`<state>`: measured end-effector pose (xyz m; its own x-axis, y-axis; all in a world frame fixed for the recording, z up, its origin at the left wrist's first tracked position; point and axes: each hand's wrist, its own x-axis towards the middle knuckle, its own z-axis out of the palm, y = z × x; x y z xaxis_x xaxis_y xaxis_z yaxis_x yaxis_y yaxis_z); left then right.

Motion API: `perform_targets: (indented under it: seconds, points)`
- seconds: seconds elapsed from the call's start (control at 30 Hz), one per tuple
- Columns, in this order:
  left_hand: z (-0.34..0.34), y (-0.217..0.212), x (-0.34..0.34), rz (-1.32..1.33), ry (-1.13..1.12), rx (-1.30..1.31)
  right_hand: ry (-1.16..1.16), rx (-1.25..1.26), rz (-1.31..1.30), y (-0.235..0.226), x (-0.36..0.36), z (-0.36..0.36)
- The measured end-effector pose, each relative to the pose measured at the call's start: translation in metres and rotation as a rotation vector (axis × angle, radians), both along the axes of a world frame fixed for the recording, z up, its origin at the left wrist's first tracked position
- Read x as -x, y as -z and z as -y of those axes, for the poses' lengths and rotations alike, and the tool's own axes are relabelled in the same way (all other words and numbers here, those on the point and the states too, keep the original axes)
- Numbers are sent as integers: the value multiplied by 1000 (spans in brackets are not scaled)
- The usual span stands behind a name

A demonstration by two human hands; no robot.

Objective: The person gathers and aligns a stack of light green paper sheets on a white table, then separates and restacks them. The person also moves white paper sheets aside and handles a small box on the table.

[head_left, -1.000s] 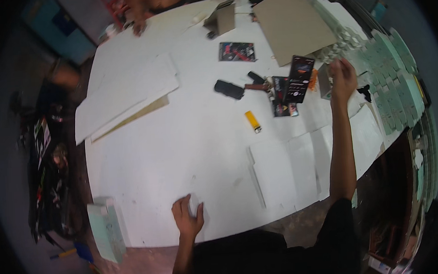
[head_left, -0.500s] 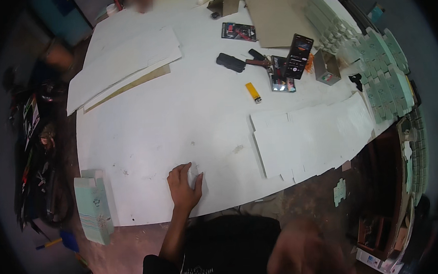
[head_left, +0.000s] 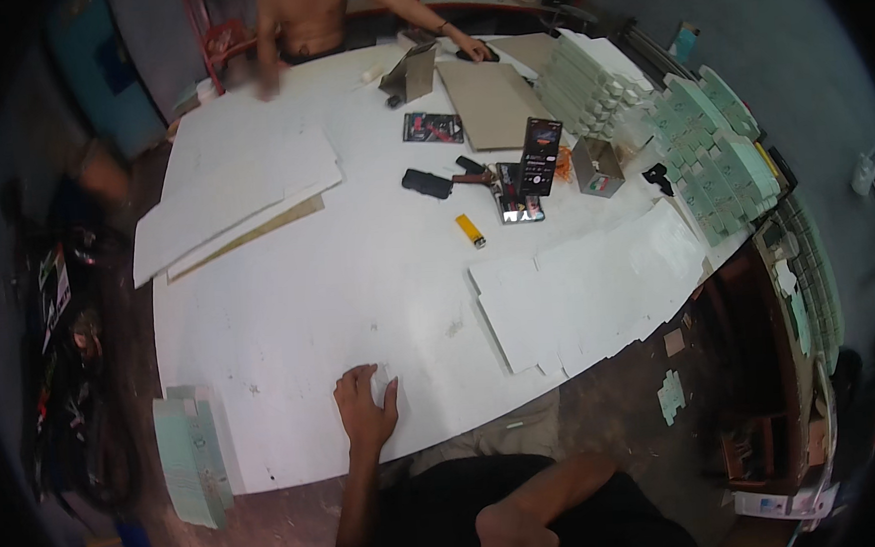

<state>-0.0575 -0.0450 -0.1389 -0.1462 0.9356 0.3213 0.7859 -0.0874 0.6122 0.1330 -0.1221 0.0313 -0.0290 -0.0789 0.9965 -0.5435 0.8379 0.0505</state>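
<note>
On the near part of the white tabletop (head_left: 291,333) rests my left hand (head_left: 364,410). Its thumb and fingers curve around a small pale thing (head_left: 379,385), mostly hidden by the hand and too white against the table to name. My right forearm bends in front of my dark shirt, and my right hand (head_left: 517,537) is close to my body at the lower edge, its fingers not clear. A stack of flat white die-cut card sheets (head_left: 589,289) lies to the right of my left hand. To the left, folded pale green cartons (head_left: 188,459) stand at the table edge.
Farther off are a yellow lighter (head_left: 470,230), a black case (head_left: 426,183), a propped phone (head_left: 541,157) and an open small box (head_left: 598,168). Large white sheets (head_left: 242,185) lie far left. Green carton stacks (head_left: 716,156) line the right. Another person (head_left: 312,15) is across the table.
The view has tilted up, bringing the person across the table into sight. My right arm, blurred before, is now bent across my front. My left hand stays at about the same spot on the table.
</note>
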Motion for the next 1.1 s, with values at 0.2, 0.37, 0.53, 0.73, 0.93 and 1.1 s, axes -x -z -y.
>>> perform_targets:
  seconds: [0.2,0.37,0.53,0.73,0.93,1.1]
  points:
    - [-1,2,3,-36,-22,-5,-275,323,290,-35,-16,-23]
    - [-1,0,0,-29,-7,21,-410,443,463,-39,-38,-26]
    - [0,1,0,-45,-11,21,-513,565,751,-32,-57,-29]
    - [-2,-3,7,8,56,28,1255,976,851,85,-63,-94]
    - [-5,-10,9,66,102,81,1293,1177,922,134,-68,-101]
    - [-7,-20,15,93,161,103,1105,986,776,146,-25,-106]
